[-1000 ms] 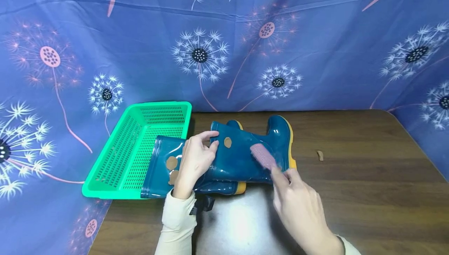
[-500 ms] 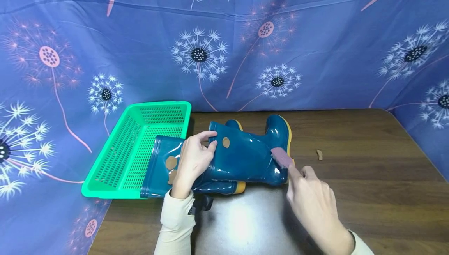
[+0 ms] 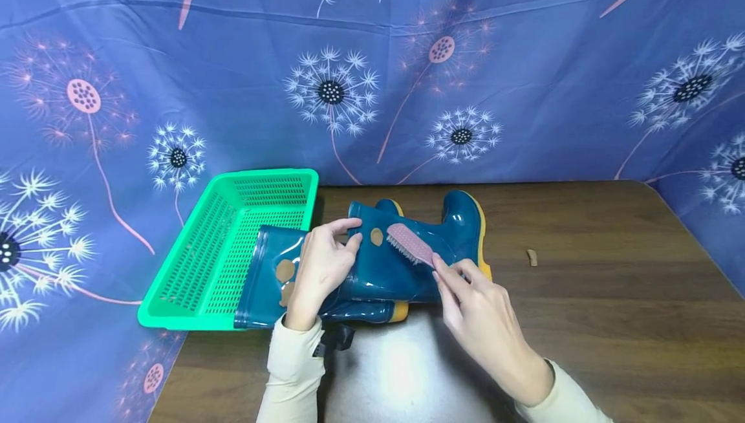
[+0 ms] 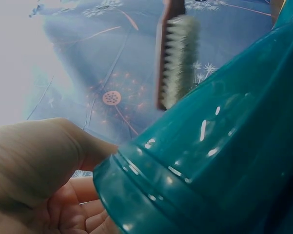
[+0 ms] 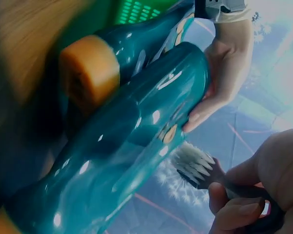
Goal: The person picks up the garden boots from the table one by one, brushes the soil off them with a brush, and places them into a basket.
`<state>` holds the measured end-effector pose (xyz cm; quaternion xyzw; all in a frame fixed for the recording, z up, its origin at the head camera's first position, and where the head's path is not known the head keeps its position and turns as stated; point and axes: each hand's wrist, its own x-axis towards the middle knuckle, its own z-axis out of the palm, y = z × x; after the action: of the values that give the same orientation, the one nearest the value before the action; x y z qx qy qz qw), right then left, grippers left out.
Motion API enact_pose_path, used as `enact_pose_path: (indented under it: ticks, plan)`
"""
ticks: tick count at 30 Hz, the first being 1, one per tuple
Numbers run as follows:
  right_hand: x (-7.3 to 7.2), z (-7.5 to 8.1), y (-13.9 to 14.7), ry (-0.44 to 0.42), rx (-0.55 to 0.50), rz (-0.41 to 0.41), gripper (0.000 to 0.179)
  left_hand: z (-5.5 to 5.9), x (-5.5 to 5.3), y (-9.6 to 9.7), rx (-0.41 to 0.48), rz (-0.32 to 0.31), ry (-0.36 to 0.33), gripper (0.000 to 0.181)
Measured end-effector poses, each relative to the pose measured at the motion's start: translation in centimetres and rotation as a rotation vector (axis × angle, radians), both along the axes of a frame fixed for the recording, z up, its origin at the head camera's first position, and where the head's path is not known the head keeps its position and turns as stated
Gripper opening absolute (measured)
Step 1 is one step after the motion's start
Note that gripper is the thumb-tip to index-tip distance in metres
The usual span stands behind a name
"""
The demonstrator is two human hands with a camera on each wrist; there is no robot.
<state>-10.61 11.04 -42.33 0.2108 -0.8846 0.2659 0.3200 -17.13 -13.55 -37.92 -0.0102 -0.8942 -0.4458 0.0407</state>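
A teal rain boot (image 3: 378, 274) with a yellow sole lies on its side, toe pointing to the back. My left hand (image 3: 326, 261) grips it by the top opening, thumb near the rim in the left wrist view. A round brown patch (image 3: 377, 237) sticks to its shaft. My right hand (image 3: 480, 319) holds a pink scrub brush (image 3: 410, 243) by the handle. Its pale bristles (image 5: 192, 158) face the shaft, right beside the patch in the right wrist view. A second rain boot (image 3: 270, 248), bearing brown patches (image 3: 285, 271), lies partly underneath, to the left.
A green plastic basket (image 3: 174, 281) stands at the left, the second boot's top overlapping its edge. One small brown piece (image 3: 532, 257) lies on the wooden table (image 3: 611, 319) at the right. A patterned blue cloth (image 3: 524, 86) hangs behind.
The brush in my right hand went right toward the boot's heel, then came back left along the shaft to beside the brown patch. My left hand has stayed at the boot's top.
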Motion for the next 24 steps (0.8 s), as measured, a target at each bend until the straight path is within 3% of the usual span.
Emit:
enact_pose_path:
  ticks: [4, 9, 14, 19, 24]
  plan:
    - [-0.3, 0.1, -1.1, -0.044, -0.024, 0.014, 0.04, 0.0, 0.0, 0.0, -0.003, 0.006, 0.003, 0.031]
    - [-1.2, -0.6, -2.0, -0.012, -0.037, 0.045, 0.038, 0.0, -0.1, 0.1, -0.001, 0.001, 0.007, 0.03]
    - [-1.6, -1.4, -2.1, 0.01, 0.006, -0.019, 0.036, 0.0, 0.0, 0.1, 0.0, 0.0, 0.006, 0.03]
    - [-1.6, -1.7, -2.3, 0.033, 0.01, 0.017, 0.039, 0.0, 0.0, -0.1, 0.006, 0.015, 0.006, 0.03]
    - [-1.6, -1.7, -2.5, -0.004, 0.005, -0.008, 0.038, 0.1, 0.0, -0.2, 0.024, 0.015, -0.009, 0.03]
